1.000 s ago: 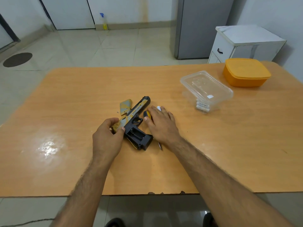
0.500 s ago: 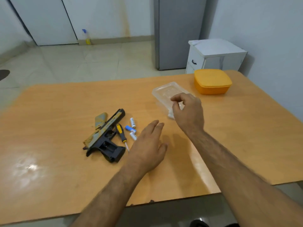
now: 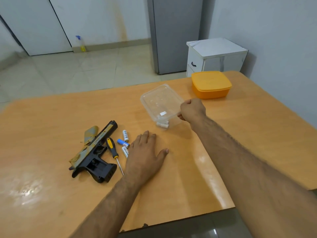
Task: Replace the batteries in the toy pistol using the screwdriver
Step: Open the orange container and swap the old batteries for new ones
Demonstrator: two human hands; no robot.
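On the orange wooden worktop [image 3: 51, 194], left hand [image 3: 145, 157] rests flat beside black-and-tan toy pistol [image 3: 93, 152], right hand [image 3: 192, 109] grasps lidded clear plastic box [image 3: 161, 102], likely fetching fresh batteries; next, lift its lid.

**Hands leave the toy and go to the clear box**

A second ago both hands are at the toy pistol [image 3: 93, 152]. Now the left hand [image 3: 145, 155] is off the toy and lies flat on the table, to the right of it. The right hand [image 3: 192, 110] is off the screwdriver [image 3: 112, 148] and grips the near right edge of the clear box [image 3: 161, 102]. Three batteries [image 3: 124, 143] now show beside the toy, where the right hand covered them.
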